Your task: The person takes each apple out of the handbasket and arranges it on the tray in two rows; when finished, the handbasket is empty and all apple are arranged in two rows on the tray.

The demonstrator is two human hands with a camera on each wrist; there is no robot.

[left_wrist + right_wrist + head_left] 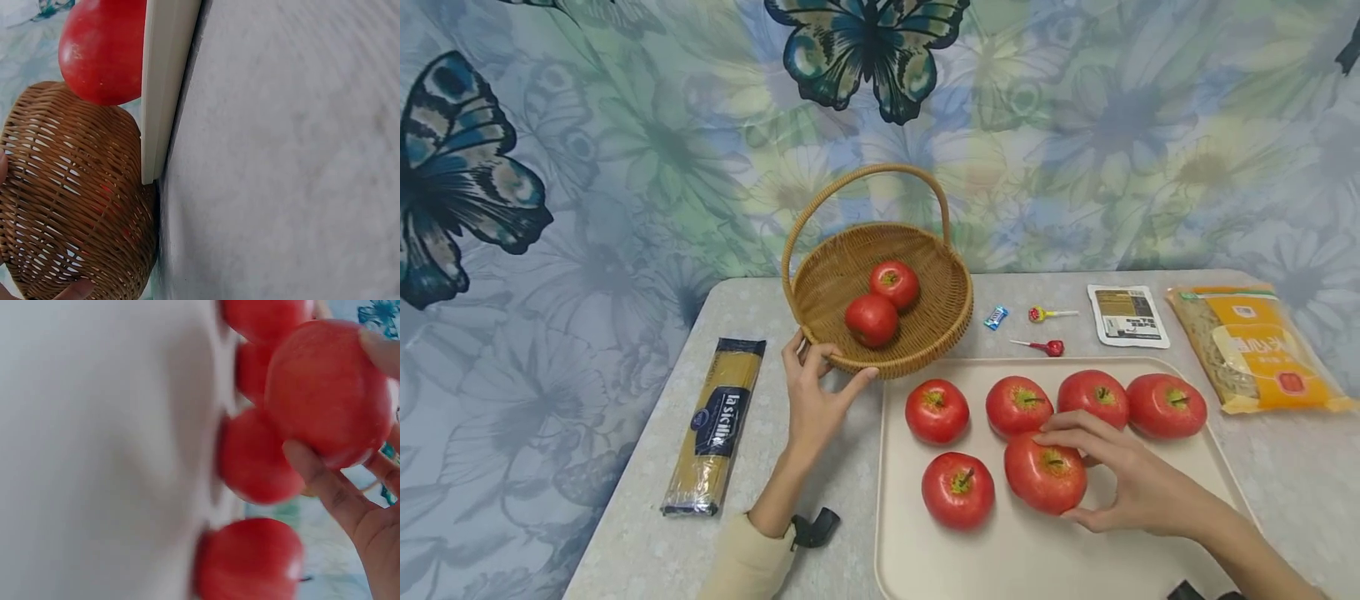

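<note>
A wicker basket with an arched handle stands at the back of the table, with two red apples inside. My left hand grips its near left rim, thumb at the front and fingers at the side. In the left wrist view the woven wall fills the lower left. Over the tray, my right hand holds a red apple between thumb and fingers. The right wrist view shows this held apple raised off the tray surface. Several other apples sit on the tray around it.
Spaghetti in a packet lies left of the basket. Behind the tray are a blue-wrapped candy, a yellow lollipop, a red lollipop and a white sachet. An orange food bag lies at the right.
</note>
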